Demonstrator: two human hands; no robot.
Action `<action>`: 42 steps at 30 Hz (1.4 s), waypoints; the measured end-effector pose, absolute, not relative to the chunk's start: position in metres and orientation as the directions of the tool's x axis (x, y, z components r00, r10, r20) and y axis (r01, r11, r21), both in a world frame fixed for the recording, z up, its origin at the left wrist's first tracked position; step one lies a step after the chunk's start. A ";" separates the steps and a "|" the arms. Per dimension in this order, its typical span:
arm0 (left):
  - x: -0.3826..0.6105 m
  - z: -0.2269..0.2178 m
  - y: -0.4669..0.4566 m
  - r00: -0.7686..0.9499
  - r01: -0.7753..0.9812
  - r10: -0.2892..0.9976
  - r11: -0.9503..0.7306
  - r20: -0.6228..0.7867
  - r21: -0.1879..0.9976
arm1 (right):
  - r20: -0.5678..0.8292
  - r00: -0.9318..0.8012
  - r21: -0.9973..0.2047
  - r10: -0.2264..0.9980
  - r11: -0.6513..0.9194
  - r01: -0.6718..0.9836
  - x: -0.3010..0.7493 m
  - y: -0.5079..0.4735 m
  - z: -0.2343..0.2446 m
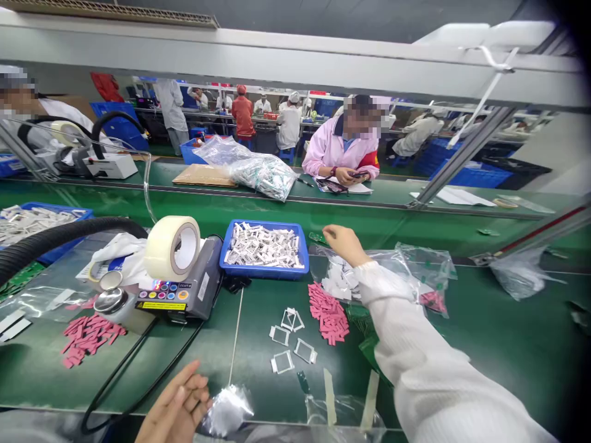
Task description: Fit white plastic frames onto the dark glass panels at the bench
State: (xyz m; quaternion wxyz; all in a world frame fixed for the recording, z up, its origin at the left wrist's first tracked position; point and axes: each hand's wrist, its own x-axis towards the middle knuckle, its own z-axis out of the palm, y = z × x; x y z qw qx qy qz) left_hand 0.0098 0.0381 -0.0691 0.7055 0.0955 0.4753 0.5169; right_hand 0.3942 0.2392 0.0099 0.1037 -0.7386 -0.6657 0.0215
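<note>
My right hand reaches forward past the middle of the bench, fingers curled together. A small green circuit board shows right at its fingertips; whether they grip it is hidden. Below that hand lie white pieces on clear plastic and a pile of pink strips. Several white rectangular frames are spread on the green bench top. At the near edge my left hand is palm up with fingers loosely apart, holding nothing. Beside its fingertips is a shiny, crumpled clear plastic piece.
A blue tray of white frames stands behind a tape dispenser with a tape roll on top. Black cables loop left. More pink strips lie there. A person sits opposite, behind a metal strut.
</note>
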 end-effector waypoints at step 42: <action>-0.018 -0.089 0.014 -0.193 -0.750 0.825 0.225 -0.531 0.622 | -0.025 -0.477 -0.261 0.878 0.455 0.851 0.184 0.169 -0.075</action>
